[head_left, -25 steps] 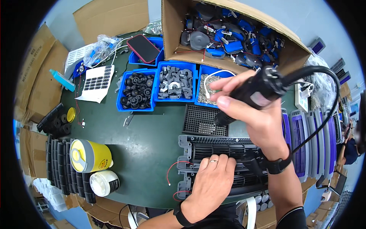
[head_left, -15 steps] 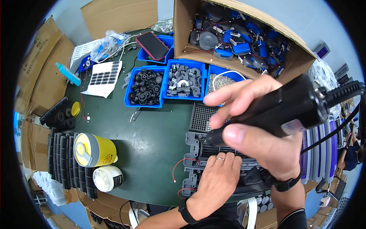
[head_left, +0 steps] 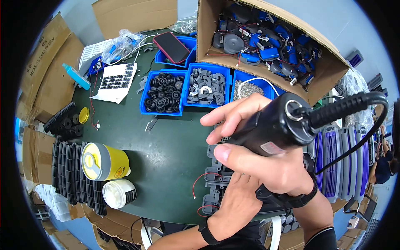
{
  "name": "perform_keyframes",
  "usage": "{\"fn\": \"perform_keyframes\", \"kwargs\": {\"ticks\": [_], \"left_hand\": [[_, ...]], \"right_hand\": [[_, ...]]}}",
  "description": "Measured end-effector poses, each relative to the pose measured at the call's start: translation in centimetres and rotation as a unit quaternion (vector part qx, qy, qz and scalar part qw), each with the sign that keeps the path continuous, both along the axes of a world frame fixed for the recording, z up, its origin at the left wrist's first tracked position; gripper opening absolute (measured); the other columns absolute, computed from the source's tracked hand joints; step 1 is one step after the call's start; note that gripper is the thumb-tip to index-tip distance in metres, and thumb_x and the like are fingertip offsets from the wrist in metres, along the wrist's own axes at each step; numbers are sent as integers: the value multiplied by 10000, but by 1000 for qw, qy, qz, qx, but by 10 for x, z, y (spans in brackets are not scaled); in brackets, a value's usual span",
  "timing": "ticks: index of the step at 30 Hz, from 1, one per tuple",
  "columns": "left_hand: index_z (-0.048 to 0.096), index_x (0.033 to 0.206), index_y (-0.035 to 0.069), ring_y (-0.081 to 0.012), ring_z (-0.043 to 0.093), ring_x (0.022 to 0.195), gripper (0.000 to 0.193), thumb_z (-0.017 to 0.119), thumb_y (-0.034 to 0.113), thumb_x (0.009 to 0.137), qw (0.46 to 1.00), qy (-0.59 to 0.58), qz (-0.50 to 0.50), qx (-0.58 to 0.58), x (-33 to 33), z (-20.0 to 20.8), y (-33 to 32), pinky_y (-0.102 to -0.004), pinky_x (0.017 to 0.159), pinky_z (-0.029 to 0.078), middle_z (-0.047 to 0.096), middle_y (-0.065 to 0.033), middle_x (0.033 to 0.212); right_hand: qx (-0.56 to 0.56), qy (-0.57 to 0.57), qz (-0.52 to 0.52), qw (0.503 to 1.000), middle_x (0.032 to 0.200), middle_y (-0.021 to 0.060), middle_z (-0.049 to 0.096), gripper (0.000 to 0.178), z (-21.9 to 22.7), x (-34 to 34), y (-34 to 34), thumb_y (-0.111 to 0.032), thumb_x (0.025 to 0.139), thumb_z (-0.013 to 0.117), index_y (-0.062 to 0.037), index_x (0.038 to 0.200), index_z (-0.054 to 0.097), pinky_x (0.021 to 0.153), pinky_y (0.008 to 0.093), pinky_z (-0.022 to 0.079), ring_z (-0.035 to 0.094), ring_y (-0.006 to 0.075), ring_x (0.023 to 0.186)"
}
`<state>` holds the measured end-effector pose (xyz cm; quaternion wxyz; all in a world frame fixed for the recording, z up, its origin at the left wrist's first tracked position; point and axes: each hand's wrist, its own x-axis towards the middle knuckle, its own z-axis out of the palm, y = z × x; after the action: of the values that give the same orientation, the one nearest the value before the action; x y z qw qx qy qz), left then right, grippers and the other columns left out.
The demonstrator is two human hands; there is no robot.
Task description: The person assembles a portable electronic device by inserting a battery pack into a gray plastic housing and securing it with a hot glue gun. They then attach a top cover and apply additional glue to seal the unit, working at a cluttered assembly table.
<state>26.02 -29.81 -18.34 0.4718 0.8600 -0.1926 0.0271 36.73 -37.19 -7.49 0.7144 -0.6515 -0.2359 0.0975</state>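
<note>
My right hand [head_left: 273, 166] grips a black electric screwdriver [head_left: 266, 127] with a ribbed cord at its top end. The tool slants down to the left, and my hand hides its tip. Under it, my left hand [head_left: 235, 202] lies on the grey plastic housings [head_left: 211, 195] at the table's front edge. Its finger bases show, stretched forward; the right hand covers the fingertips. Thin red wires [head_left: 199, 180] stick out from the housings' left side. Behind my right hand stands a blue bin of small screws [head_left: 250, 88].
Blue bins hold black wheels [head_left: 162, 92] and grey clips [head_left: 207, 85]. A phone [head_left: 171, 47] rests on another bin. Behind is a carton [head_left: 208, 60] of blue-and-grey parts. A yellow cup [head_left: 112, 161], white jar [head_left: 118, 194] and black rollers [head_left: 71, 173] stand left; purple-grey panels [head_left: 331, 162] right.
My right hand and the screwdriver have shifted left, and the tool's cord end has swung toward me. The right hand now covers my left fingers. The whole view has shifted slightly.
</note>
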Motion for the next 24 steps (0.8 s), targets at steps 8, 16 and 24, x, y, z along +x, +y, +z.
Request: {"fn": "perform_keyframes", "kwargs": {"ticks": [8, 16, 24], "left_hand": [[656, 1212, -71, -449, 529, 1265, 539, 675, -44, 674, 999, -30, 10, 13, 0, -11, -4, -513, 1124, 401, 632, -232, 1241], [715, 863, -11, -382, 661, 918, 158, 679, -22, 709, 997, -52, 45, 40, -1, -1, -4, -518, 800, 488, 685, -179, 887], [667, 988, -59, -443, 631, 997, 249, 661, -32, 741, 999, -24, 3, 39, 4, 3, -1, -519, 863, 493, 671, -224, 1005]], "right_hand": [[-16, 10, 34, 999, 1242, 242, 677, 249, -2, 3, 0, 75, 839, 763, -14, 1020, 616, 926, 421, 586, 718, 244, 1027], [10, 13, 105, 994, 1260, 221, 689, 197, -7, 5, 0, 7, 844, 794, -20, 985, 660, 926, 415, 580, 715, 229, 1027], [-35, 11, 119, 992, 1273, 221, 691, 194, -6, 13, -7, -1, 836, 799, -30, 951, 646, 927, 425, 587, 711, 244, 1073]]}}
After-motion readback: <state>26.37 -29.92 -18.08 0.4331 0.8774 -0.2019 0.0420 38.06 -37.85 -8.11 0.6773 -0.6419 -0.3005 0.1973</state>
